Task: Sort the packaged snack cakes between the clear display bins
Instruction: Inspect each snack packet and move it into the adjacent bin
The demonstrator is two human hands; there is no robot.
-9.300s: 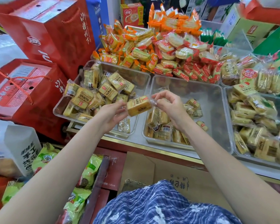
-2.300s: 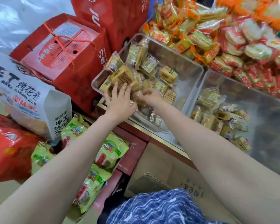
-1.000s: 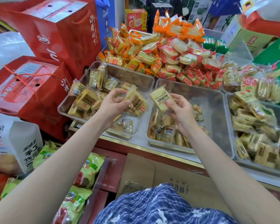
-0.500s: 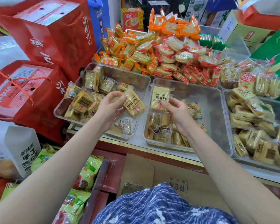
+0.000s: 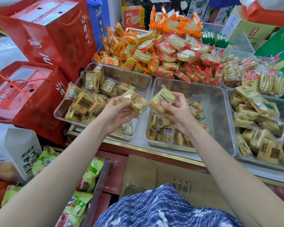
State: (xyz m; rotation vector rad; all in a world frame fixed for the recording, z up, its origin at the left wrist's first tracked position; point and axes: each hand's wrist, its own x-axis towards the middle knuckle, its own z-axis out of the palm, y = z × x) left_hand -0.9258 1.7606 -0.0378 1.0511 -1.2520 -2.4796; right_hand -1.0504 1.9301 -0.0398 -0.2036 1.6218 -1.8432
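A: Two yellow-wrapped snack cakes up in the air. One cake pkt (image 5: 134, 101) gripped in left hand (image 5: 116, 113), fingers curled under and round it, over the near right corner of the left bin (image 5: 82, 71). Other cake pkt (image 5: 162, 99) pinched by right hand (image 5: 177, 110) btwn thumb and fingertips, tilted, label up, over the near left part of the middle bin (image 5: 220, 115).

B: Hands together or apart?

A: Apart, just beside each other, each clamped on its own pkt. Pkts near each other, not touching as far as visible.

B: Step in hand?

A: Prob. mid-sort: looks like checking or comparing labels before choosing a bin. Not yet dropped anywhere.

B: Bins' state?

A: Left bin well stocked w/ similar yellow pkts, esp. far and left side. Middle bin sparse, a cluster along the near wall, much bare floor behind. Right bin (image 5: 231, 145) piled w/ yellow pkts too. Behind all three, heap of orange and red wrapped snacks (image 5: 154, 53). Red gift boxes (image 5: 28, 89) to the left.

B: Next move needs?

A: Likely: match label to bin, lower pkt in, loosen fingers. Can't tell from here which bin suits which pkt; print too small to read. Crinkly wrap, light grip enough; squeezing could squash the cake.
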